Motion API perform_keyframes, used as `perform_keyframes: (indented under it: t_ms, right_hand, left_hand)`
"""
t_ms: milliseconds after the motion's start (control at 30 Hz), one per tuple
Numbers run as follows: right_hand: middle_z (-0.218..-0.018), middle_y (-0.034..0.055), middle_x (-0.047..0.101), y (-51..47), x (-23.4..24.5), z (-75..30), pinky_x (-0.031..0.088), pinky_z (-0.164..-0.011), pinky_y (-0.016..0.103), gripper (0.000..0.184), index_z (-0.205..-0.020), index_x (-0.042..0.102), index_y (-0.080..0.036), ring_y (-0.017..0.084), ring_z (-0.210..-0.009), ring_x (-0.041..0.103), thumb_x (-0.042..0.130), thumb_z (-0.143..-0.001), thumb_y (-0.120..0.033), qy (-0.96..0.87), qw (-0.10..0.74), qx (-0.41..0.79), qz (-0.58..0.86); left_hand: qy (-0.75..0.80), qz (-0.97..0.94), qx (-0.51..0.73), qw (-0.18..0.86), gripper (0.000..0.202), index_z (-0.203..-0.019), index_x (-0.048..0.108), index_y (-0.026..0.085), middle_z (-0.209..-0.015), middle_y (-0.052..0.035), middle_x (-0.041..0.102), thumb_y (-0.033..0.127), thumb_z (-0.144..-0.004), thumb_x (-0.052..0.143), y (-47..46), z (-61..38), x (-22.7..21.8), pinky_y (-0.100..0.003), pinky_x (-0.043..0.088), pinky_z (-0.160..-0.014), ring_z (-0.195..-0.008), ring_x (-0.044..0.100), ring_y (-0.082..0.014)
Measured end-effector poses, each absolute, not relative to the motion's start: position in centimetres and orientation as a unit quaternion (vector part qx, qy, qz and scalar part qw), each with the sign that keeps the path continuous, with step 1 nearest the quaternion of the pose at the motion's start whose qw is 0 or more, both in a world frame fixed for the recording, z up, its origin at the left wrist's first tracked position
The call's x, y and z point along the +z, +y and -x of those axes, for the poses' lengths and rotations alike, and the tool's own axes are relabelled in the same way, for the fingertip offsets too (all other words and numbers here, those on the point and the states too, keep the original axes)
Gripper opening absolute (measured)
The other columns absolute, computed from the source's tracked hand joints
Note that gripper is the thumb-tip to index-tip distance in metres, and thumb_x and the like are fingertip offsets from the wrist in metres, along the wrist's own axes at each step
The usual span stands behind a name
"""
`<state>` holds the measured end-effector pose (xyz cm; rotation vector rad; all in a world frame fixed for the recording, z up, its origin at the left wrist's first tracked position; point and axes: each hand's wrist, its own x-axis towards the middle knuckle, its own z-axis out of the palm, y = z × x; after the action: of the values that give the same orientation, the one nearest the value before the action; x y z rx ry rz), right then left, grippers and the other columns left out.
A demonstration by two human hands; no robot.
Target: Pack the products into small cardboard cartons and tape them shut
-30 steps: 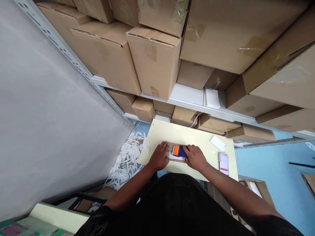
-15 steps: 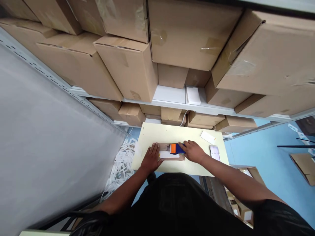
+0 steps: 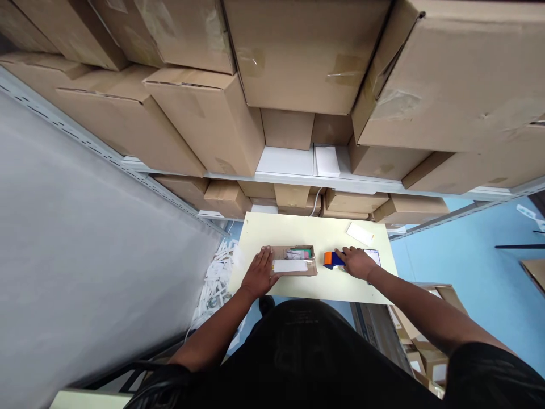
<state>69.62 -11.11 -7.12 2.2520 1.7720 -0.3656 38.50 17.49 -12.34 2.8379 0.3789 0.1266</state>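
A small brown cardboard box lies on the pale yellow table. White paper or a label runs along its front part. Through a gap in its top, green, pink and clear-wrapped contents show. My left hand rests across the box's left end, fingers stretched out and thumb spread toward the near edge. To the right of the box, apart from it, my right hand is closed around a blue and orange tape dispenser. Its fingers lie over the blue part.
A phone lies partly behind my right hand, with a white card beyond it. Shelves full of cardboard boxes stand ahead. Paper strips litter the floor at left. An open carton stands at right.
My right hand has moved the tape dispenser right, off the box, uncovering the gap and the contents. My left hand stays on the box's left end. The view has shifted slightly.
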Motion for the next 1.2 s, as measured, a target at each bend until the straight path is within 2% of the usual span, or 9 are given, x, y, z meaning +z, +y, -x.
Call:
perform_keyframes:
  t_ms: [200,433,567,700,800,900,1000,1133,1200]
  right_hand:
    - [-0.121,0.0163,0.065,-6.6,-9.2,-66.7,0.046,-0.078,0.036,0.061,-0.149,0.049,-0.019,0.030,-0.099,0.064,0.060,-0.090,-0.032,0.560,0.119,-0.180,-0.800]
    - [-0.117,0.0175,0.066,-9.1,-9.0,-65.9,0.048,-0.080,0.036,0.058,-0.147,0.050,-0.016,0.028,-0.095,0.069,0.056,-0.091,-0.031,0.494,0.113,-0.242,-0.827]
    - [-0.124,0.0209,0.063,-9.8,-8.5,-64.8,0.050,-0.082,0.038,0.062,-0.152,0.042,-0.014,0.032,-0.101,0.067,0.054,-0.094,-0.032,0.478,0.136,-0.240,-0.834]
    - [-0.132,0.0215,0.059,-8.1,-7.8,-63.3,0.050,-0.089,0.042,0.063,-0.155,0.039,-0.018,0.034,-0.112,0.065,0.051,-0.095,-0.031,0.436,0.142,-0.263,-0.849]
    - [-0.129,0.0215,0.063,-6.0,-7.7,-63.0,0.053,-0.088,0.043,0.053,-0.143,0.055,-0.017,0.035,-0.112,0.067,0.056,-0.092,-0.030,0.398,0.158,-0.295,-0.854]
    - [-0.114,0.0240,0.071,-4.2,-7.9,-63.3,0.056,-0.081,0.045,0.039,-0.115,0.073,-0.011,0.038,-0.101,0.072,0.070,-0.079,-0.027,0.364,0.189,-0.334,-0.849]
    - [-0.103,0.0246,0.074,-3.0,-8.4,-63.4,0.057,-0.080,0.049,0.034,-0.099,0.077,-0.009,0.040,-0.095,0.073,0.079,-0.068,-0.023,0.342,0.210,-0.358,-0.843]
    - [-0.093,0.0201,0.077,-3.0,-9.5,-61.6,0.057,-0.081,0.054,0.034,-0.088,0.078,-0.013,0.042,-0.096,0.073,0.084,-0.060,-0.031,0.320,0.228,-0.370,-0.842]
    - [-0.088,0.0179,0.077,-3.9,-9.9,-60.5,0.057,-0.081,0.053,0.032,-0.084,0.078,-0.014,0.041,-0.095,0.074,0.084,-0.059,-0.032,0.317,0.216,-0.374,-0.844]
  left_hand:
    - [0.131,-0.981,0.033,0.140,0.088,-0.162,0.020,0.005,-0.169,-0.0209,0.019,0.062,-0.098,0.042,17.5,-38.5,-12.1,-0.052,0.021,-0.126,-0.158,0.011,-0.0346]
    - [0.119,-0.982,0.046,0.141,0.090,-0.161,0.019,0.001,-0.168,-0.0235,0.017,0.061,-0.099,0.042,17.4,-38.4,-12.3,-0.052,0.020,-0.127,-0.158,0.006,-0.0349]
    - [0.114,-0.982,0.056,0.140,0.090,-0.161,0.019,0.001,-0.168,-0.0238,0.019,0.060,-0.098,0.045,17.4,-38.3,-12.5,-0.053,0.022,-0.126,-0.158,0.007,-0.0358]
    - [0.119,-0.979,0.070,0.150,0.089,-0.162,0.018,0.003,-0.169,-0.0223,0.018,0.058,-0.098,0.046,17.4,-38.3,-12.5,-0.054,0.023,-0.125,-0.158,0.010,-0.0364]
    - [0.119,-0.977,0.073,0.159,0.089,-0.161,0.022,0.001,-0.168,-0.0236,0.020,0.059,-0.097,0.046,17.4,-38.3,-12.6,-0.053,0.023,-0.125,-0.157,0.011,-0.0369]
    - [0.119,-0.975,0.081,0.170,0.088,-0.160,0.024,0.001,-0.167,-0.0243,0.022,0.059,-0.097,0.046,17.4,-38.3,-12.8,-0.053,0.022,-0.125,-0.157,0.012,-0.0373]
    - [0.118,-0.971,0.092,0.187,0.086,-0.160,0.024,0.003,-0.167,-0.0238,0.024,0.058,-0.098,0.046,17.4,-38.2,-12.8,-0.054,0.022,-0.125,-0.157,0.013,-0.0377]
    - [0.119,-0.964,0.099,0.216,0.086,-0.161,0.022,0.005,-0.167,-0.0230,0.023,0.056,-0.097,0.048,17.3,-38.1,-12.8,-0.057,0.022,-0.124,-0.157,0.012,-0.0385]
    - [0.121,-0.960,0.099,0.230,0.086,-0.161,0.022,0.006,-0.168,-0.0224,0.022,0.055,-0.097,0.050,17.4,-38.0,-12.9,-0.057,0.022,-0.124,-0.157,0.012,-0.0388]
